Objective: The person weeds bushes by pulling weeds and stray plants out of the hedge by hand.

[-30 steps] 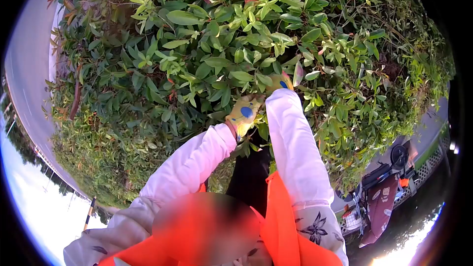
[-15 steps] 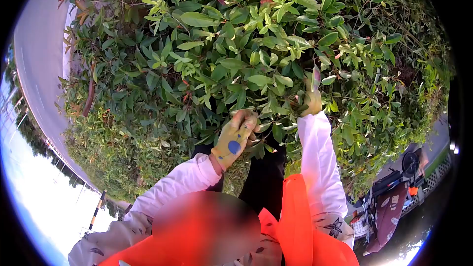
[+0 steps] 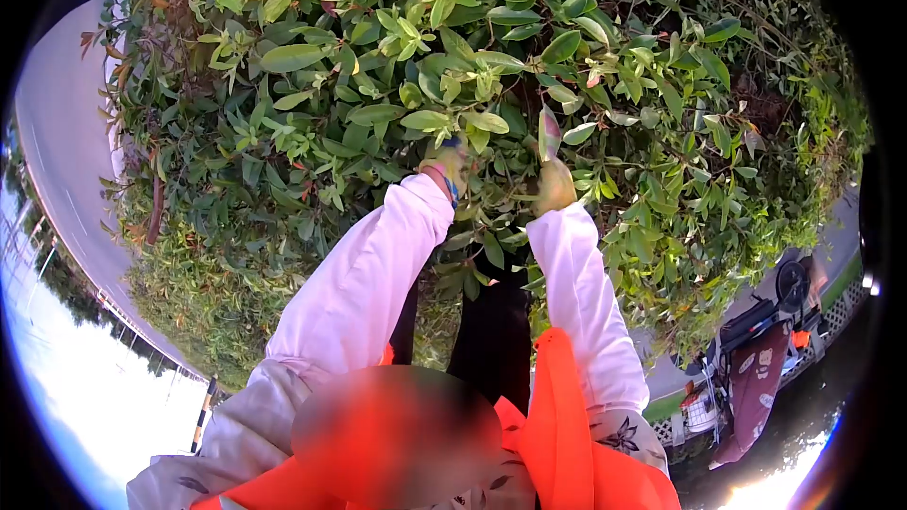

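A dense green bush (image 3: 378, 113) with broad oval leaves fills the view in front of me. My left hand (image 3: 448, 170), in a yellow glove with blue marks, reaches in among the leaves. Foliage covers its fingers, so their grip does not show. Just to the right, my right hand (image 3: 556, 187), also in a yellow glove, is curled closed against the twigs. What it holds is hidden. Right above it stands a pointed pinkish, pale thing (image 3: 549, 132); I cannot tell whether it is a leaf or a blade.
A paved road (image 3: 66, 123) curves along the left side. At the lower right stands a parked two-wheeler (image 3: 756, 373) with a maroon cover, beside a white lattice fence (image 3: 841, 307). My legs (image 3: 491, 321) in dark trousers stand close against the bush.
My left hand has moved forward and up, from the near side of the leaves into them. My view has shifted, and the bush and right hand appear further left.
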